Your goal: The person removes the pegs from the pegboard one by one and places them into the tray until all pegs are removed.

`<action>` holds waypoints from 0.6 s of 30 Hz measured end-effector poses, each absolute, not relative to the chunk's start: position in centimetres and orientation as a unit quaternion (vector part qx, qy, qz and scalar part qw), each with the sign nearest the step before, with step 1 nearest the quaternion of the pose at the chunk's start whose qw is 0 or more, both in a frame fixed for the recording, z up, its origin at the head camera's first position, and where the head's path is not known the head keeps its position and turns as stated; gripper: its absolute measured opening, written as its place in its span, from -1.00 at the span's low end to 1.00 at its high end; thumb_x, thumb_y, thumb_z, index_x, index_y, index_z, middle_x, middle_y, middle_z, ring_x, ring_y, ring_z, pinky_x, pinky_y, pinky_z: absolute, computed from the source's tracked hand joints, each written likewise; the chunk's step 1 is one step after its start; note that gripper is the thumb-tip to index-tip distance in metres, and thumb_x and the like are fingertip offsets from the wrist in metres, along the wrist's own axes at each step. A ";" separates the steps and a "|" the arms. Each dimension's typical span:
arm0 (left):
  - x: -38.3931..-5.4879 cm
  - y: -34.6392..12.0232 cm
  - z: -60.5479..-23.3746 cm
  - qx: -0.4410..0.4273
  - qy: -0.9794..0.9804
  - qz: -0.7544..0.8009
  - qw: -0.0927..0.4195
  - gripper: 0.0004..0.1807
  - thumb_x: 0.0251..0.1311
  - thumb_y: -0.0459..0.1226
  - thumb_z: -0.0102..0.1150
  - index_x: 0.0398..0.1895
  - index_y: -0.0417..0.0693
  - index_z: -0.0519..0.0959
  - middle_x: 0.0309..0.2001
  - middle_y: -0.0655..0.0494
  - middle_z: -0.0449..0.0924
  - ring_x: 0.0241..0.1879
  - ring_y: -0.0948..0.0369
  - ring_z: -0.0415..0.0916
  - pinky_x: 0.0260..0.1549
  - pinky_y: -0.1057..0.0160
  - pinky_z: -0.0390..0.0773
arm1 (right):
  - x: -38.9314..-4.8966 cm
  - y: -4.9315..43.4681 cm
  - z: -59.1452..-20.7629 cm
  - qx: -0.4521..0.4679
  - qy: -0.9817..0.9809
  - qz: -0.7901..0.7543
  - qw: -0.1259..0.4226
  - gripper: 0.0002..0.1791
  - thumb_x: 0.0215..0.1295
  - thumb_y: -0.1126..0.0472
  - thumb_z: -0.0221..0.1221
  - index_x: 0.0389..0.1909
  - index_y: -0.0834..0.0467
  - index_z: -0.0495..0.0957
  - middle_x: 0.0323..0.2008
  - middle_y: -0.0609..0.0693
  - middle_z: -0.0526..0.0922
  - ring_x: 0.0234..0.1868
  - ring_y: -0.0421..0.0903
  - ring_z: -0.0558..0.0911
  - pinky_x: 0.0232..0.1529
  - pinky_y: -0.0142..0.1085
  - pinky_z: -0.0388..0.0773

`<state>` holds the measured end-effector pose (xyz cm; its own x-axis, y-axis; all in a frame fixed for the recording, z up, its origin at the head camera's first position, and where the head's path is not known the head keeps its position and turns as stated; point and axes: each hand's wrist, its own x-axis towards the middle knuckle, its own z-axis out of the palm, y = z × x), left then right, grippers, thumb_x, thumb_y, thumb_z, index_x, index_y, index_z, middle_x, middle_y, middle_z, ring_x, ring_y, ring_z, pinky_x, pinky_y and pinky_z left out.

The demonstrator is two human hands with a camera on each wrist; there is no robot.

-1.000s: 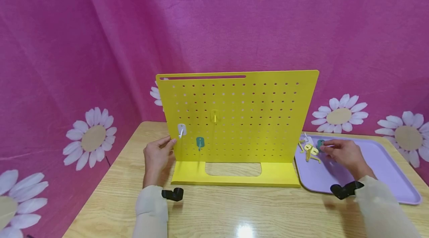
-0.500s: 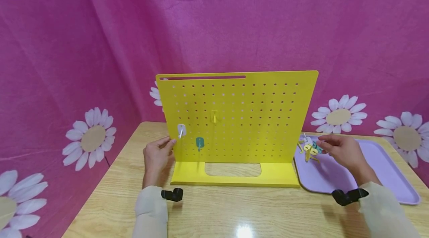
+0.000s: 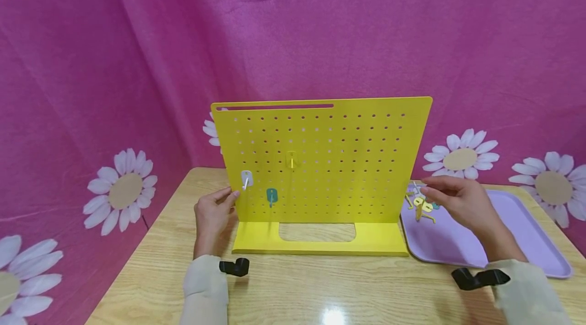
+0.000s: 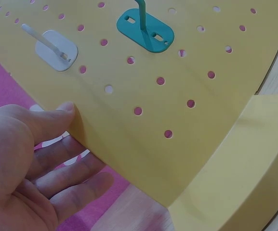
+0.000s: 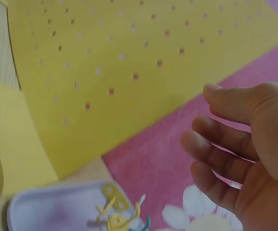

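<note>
A yellow pegboard (image 3: 320, 177) stands upright on its base. My left hand (image 3: 215, 217) holds its left edge, the thumb on the front face and the fingers behind. Near that thumb a white hook (image 4: 57, 50) is fixed in the board; a green hook (image 4: 146, 30) sits to its right, and a yellow hook (image 3: 292, 160) is higher up. My right hand (image 3: 467, 208) hovers over the tray's left end by the board's right edge, its fingers loosely bent around nothing. Below it lies a pile of loose hooks (image 3: 422, 205), partly covered by the hand in the head view.
The lilac tray (image 3: 526, 233) rests on the wooden table (image 3: 293, 284), right of the pegboard. A pink cloth (image 3: 320, 30) with daisies hangs behind and to the left.
My right hand has let go of a green hook, which now lies with the pile in the tray. The hand has risen slightly toward the board. My left hand keeps its hold.
</note>
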<state>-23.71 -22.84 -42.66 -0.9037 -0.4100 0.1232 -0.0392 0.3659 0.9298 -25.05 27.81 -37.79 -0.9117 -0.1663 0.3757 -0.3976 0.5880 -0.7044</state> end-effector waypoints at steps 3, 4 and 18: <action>-23.8 -22.9 -42.8 0.138 -0.809 -0.546 0.170 -0.63 0.33 -0.19 0.30 0.14 -0.16 0.66 0.07 -0.16 0.64 -0.13 -0.04 0.69 -0.13 0.05 0.70 | -24.8 26.9 -37.2 0.185 -0.873 0.426 0.148 -0.68 0.29 0.26 0.36 0.01 0.33 0.68 -0.26 0.00 0.75 -0.34 -0.24 0.70 -0.40 -0.44 0.65; -23.8 -22.9 -42.8 0.138 -0.809 -0.545 0.170 -0.62 0.33 -0.19 0.30 0.14 -0.16 0.66 0.08 -0.16 0.64 -0.14 -0.04 0.69 -0.13 0.05 0.70 | -24.8 26.6 -37.0 0.191 -0.871 0.428 0.150 -0.69 0.28 0.28 0.36 0.00 0.33 0.68 -0.25 0.00 0.75 -0.33 -0.26 0.70 -0.39 -0.44 0.65; -23.5 -22.8 -42.5 0.140 -0.809 -0.549 0.159 -0.61 0.36 -0.20 0.27 0.19 -0.16 0.62 0.08 -0.14 0.64 -0.08 -0.03 0.66 -0.13 0.08 0.70 | -24.8 22.1 -34.6 0.248 -0.854 0.431 0.155 -0.73 0.25 0.35 0.36 -0.04 0.31 0.71 -0.19 0.12 0.74 -0.33 -0.26 0.66 -0.40 -0.49 0.61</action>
<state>-23.49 -22.83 -42.52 -0.9107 -0.3999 0.1032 -0.0519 0.3589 0.9319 -24.76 22.07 -34.55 -0.8292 -0.2896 0.4780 -0.5566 0.5063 -0.6587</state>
